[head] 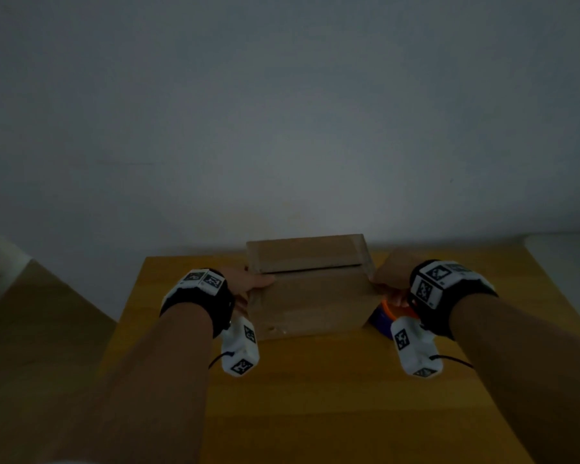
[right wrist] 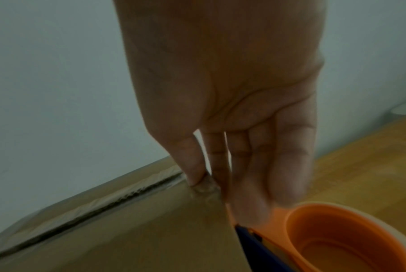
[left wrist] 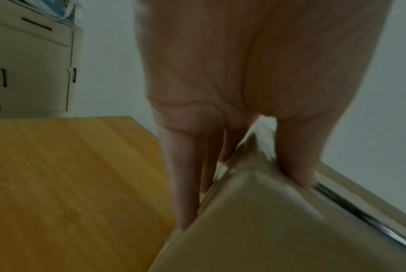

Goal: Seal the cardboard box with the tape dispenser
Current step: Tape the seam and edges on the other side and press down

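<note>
A brown cardboard box (head: 308,296) stands at the far side of the wooden table (head: 315,396), its top flaps meeting at a dark seam (head: 312,269). My left hand (head: 248,284) grips the box's left end, thumb on top and fingers down the side (left wrist: 185,202). At the right end my right hand (head: 387,279) holds it the same way, with the thumb tip (right wrist: 197,176) by the seam. An orange and blue tape dispenser (head: 387,316) lies on the table against the box's right side, under my right fingers (right wrist: 337,239). A pale glossy strip runs along the seam (right wrist: 92,206).
A plain wall rises right behind the box. A cream cabinet (left wrist: 29,64) with dark handles stands off the table's left side. A white object (head: 563,249) sits at the far right table corner. Bare wood stretches between me and the box.
</note>
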Action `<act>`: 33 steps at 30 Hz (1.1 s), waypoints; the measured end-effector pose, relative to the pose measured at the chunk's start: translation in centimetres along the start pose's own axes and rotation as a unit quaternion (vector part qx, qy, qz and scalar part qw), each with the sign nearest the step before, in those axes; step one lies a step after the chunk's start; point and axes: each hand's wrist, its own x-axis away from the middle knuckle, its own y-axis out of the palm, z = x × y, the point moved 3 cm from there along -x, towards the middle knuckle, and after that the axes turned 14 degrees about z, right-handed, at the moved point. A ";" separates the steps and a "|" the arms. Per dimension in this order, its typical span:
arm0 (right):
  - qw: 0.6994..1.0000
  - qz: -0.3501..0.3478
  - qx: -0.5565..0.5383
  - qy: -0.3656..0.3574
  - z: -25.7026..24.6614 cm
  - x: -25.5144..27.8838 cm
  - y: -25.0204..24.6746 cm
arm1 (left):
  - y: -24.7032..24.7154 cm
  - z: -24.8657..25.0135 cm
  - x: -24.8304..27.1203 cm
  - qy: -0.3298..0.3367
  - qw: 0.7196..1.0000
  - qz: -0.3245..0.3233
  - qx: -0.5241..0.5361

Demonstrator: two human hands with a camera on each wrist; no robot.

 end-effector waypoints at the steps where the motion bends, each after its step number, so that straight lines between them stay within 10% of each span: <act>1: 1.000 -0.018 -0.009 -0.004 -0.1 0.0 0.2 | 0.0 -0.1 -0.3 0.011 1.000 0.014 -0.011; 5: 0.985 -0.079 -0.152 0.029 -0.8 -0.1 1.1 | -0.8 0.3 -1.4 0.054 0.996 0.068 -0.029; 15: 0.979 0.044 -0.197 -0.043 -3.0 -1.7 -1.1 | -1.5 4.0 -2.5 0.175 0.974 0.137 0.046; 33: 0.974 0.093 -0.204 -0.043 -1.2 -3.5 -1.1 | 1.8 4.1 -7.2 0.148 0.984 0.079 0.068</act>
